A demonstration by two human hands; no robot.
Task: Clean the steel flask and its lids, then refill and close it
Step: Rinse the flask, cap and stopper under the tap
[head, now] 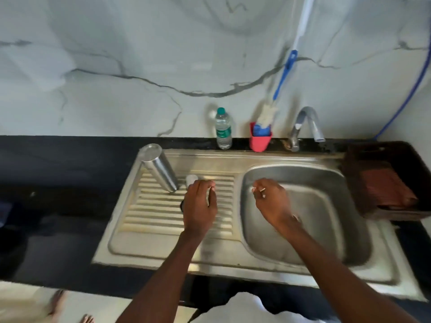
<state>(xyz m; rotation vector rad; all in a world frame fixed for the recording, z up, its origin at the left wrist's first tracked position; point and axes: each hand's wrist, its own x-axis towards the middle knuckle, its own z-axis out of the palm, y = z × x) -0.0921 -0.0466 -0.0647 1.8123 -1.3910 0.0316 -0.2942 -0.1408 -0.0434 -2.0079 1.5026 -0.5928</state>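
Two hands are seen: the left hand [200, 207] hovers loosely curled over the drainboard near the inverted flask [159, 168], the right hand [271, 201] pinches a swab [258, 189], which could be dropped into the sink [331, 220].

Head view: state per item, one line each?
steel flask: upside down on the drainboard, no lid on.
small lid: on the drainboard beside the flask.
water bottle: upright, green cap on.
tap: no water running.
sink basin: nothing lying in it.
left hand: fingers curled, contents hidden.
right hand: pinches a thin stick.
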